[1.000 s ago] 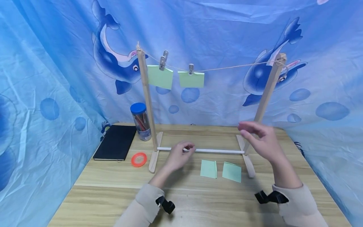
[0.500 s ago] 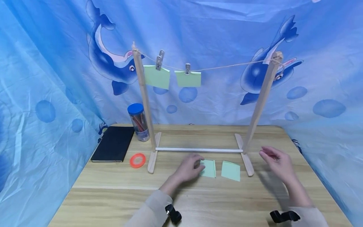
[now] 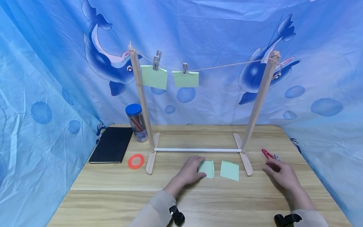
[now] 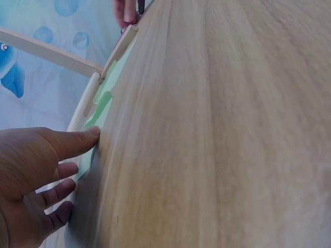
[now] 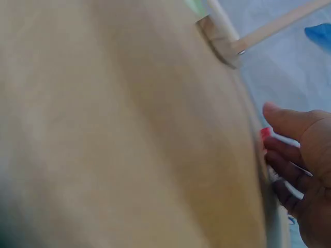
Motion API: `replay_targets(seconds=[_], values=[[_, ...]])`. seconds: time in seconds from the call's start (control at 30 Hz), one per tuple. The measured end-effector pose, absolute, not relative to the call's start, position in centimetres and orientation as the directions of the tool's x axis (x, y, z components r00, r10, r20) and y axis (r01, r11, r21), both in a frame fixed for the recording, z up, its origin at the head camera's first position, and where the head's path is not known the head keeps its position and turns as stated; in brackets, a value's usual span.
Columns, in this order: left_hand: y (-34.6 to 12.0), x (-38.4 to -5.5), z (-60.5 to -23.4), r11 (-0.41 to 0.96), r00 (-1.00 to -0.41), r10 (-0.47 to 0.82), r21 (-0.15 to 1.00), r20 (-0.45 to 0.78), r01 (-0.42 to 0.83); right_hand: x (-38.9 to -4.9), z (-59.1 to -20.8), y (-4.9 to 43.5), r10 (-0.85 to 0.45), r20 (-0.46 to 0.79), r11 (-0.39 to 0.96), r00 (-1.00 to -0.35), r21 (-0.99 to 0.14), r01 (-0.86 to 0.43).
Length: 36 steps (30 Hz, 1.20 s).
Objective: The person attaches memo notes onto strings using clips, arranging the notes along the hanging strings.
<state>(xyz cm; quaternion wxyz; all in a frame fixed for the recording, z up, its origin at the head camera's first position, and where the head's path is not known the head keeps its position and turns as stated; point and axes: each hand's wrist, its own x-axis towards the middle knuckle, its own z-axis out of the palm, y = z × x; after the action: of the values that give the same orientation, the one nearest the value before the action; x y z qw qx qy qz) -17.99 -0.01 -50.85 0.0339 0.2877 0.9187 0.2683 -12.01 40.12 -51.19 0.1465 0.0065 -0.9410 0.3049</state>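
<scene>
- Blue cloth (image 3: 212, 37) printed with dolphins fills the top of the head view; below it spreads a wood-grain bench (image 3: 221, 201).
- Head view, upper middle: a string (image 3: 227, 66) runs between the left post (image 3: 143, 101) and the right post (image 3: 259, 101). From it hang the left hanging paper (image 3: 154, 78) and the right hanging paper (image 3: 185, 80), both green and clipped on.
- Head view, left side: a black notebook (image 3: 112, 145), a blue-lidded jar (image 3: 136, 123) and an orange ring (image 3: 130, 161).
- Head view, lower middle: two green papers lie on the bench, just in front of a white rod (image 3: 198, 150). The left hand (image 3: 191, 171) is at the left end of the left flat paper (image 3: 209, 169), thumb and fingers apart; the right flat paper (image 3: 229, 171) lies untouched beside it.
- Head view, lower right: the right hand (image 3: 283, 175) is at a red clip (image 3: 266, 153); whether they touch, I cannot tell.
- Left wrist view, left edge: the thumb is spread from the fingers at the paper's edge. My reading is a pick-up just beginning; next calls for a light pinch that won't crease the paper.
- Right wrist view, right edge: thumb and fingers stand wide, a bit of red behind them. Probably a clip is being selected; that calls for narrowing the fingers onto one.
</scene>
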Motion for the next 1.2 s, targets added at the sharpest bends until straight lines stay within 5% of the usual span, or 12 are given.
replay_targets(seconds=[0.3,0.5,0.9,1.2], values=[[0.1,-18.1,-50.8,0.752,-0.861,0.502,0.447,0.087,0.484,-13.1,-51.8,41.1,0.146,0.336,0.832,-0.93,-0.551,-0.068],[0.4,-18.5,-50.5,0.759,-0.828,0.561,0.4,-0.003,0.514,-13.9,-52.1,41.2,0.188,0.307,0.853,-0.933,-0.521,0.001],[-0.5,-19.4,-49.7,0.756,-0.855,0.512,0.512,-0.077,0.407,-15.0,-51.5,41.2,0.305,0.194,0.838,-0.932,-0.519,0.167],[-1.6,-20.2,-51.3,0.665,-0.904,0.427,0.674,0.008,0.32,-16.3,-50.6,41.2,0.372,0.048,0.827,-0.927,-0.47,0.307]])
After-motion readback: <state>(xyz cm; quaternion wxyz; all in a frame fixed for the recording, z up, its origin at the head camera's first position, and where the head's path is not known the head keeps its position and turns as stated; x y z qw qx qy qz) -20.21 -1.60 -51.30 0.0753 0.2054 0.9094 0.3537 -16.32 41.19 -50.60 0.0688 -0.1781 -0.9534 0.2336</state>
